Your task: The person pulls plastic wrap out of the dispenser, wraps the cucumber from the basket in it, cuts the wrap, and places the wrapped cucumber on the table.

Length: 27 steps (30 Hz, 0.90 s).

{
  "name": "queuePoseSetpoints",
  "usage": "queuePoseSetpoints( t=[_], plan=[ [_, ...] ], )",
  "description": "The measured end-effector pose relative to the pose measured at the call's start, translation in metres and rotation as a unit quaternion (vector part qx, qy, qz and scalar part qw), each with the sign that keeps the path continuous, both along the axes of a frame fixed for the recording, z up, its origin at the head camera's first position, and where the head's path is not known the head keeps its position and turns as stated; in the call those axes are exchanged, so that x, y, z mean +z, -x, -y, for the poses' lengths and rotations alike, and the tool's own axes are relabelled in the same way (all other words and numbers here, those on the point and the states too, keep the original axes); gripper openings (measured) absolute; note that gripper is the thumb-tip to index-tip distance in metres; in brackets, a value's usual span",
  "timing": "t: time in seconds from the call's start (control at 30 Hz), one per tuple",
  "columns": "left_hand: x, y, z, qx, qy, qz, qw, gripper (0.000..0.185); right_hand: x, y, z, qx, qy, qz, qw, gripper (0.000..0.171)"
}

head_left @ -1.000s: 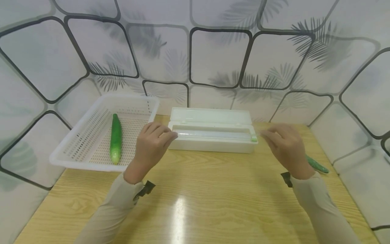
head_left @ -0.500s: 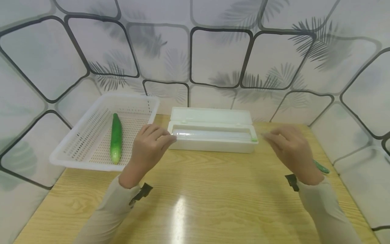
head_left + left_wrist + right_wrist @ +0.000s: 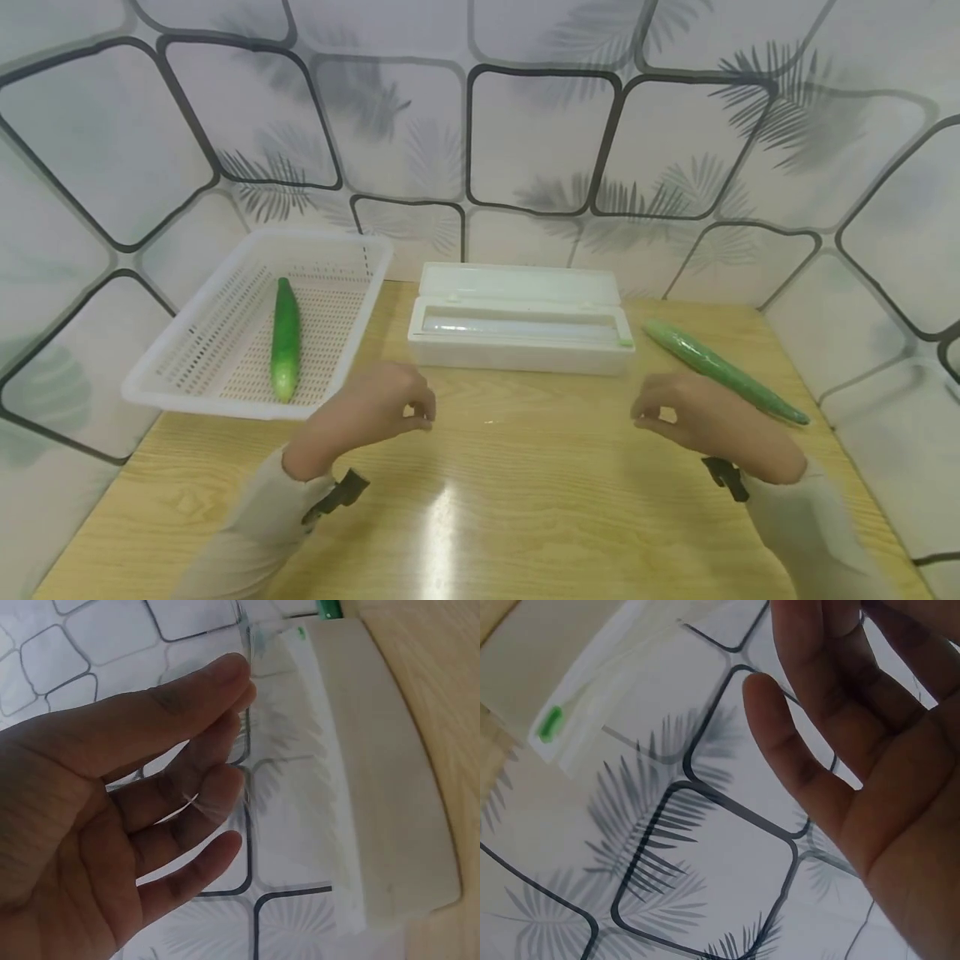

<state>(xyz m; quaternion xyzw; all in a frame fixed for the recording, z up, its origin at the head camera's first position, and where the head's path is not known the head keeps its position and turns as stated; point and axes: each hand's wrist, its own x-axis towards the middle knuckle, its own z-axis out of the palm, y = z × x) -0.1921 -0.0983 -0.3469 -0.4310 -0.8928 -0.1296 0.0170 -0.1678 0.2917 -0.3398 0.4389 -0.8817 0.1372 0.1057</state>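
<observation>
Both hands pinch a sheet of clear film, thumb against forefinger: the left hand [image 3: 367,412] at one corner, the right hand [image 3: 697,421] at the other. The film [image 3: 525,392], barely visible, stretches left to right between them above the table [image 3: 480,517], running back to the white dispenser box [image 3: 521,333], whose lid stands open. A wrapped cucumber [image 3: 723,371] lies slantwise right of the box. The white basket [image 3: 187,367] holds another cucumber [image 3: 285,340], lying front to back.

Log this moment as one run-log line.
left hand: pinches clear film sheet | right hand: pinches film | white plastic-wrap dispenser box: open
</observation>
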Motion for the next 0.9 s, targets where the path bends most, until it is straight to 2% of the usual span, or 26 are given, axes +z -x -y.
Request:
queuePoseSetpoints(
  t=[0.17, 0.3, 0.47, 0.53, 0.63, 0.77, 0.9],
  plan=[
    [-0.024, 0.003, -0.006, -0.018, 0.04, 0.07, 0.9965, 0.012, -0.023, -0.003, 0.006, -0.004, -0.052, 0.075, 0.996, 0.016],
    [-0.047, 0.009, -0.01, -0.017, 0.056, 0.105, 0.9927, 0.013, -0.046, -0.003, 0.011, -0.008, -0.084, 0.098, 0.992, 0.017],
    [-0.071, 0.016, -0.013, -0.019, 0.066, 0.079, 0.9946, 0.013, -0.079, 0.002, 0.019, -0.033, -0.124, 0.102, 0.987, 0.013],
    [-0.078, 0.017, -0.015, -0.026, 0.055, 0.063, 0.9962, 0.02, -0.09, 0.005, 0.022, -0.047, -0.141, 0.106, 0.983, 0.014],
    [-0.084, 0.018, -0.016, -0.027, 0.041, 0.067, 0.9966, 0.031, -0.102, 0.007, 0.024, -0.056, -0.153, 0.107, 0.981, 0.021],
    [-0.091, 0.019, -0.016, -0.016, 0.041, 0.083, 0.9956, 0.034, -0.11, 0.009, 0.027, -0.049, -0.155, 0.089, 0.983, 0.026],
    [-0.093, 0.018, -0.015, -0.012, 0.045, 0.093, 0.9946, 0.024, -0.11, 0.009, 0.03, -0.053, -0.164, 0.087, 0.981, 0.023]
  ],
)
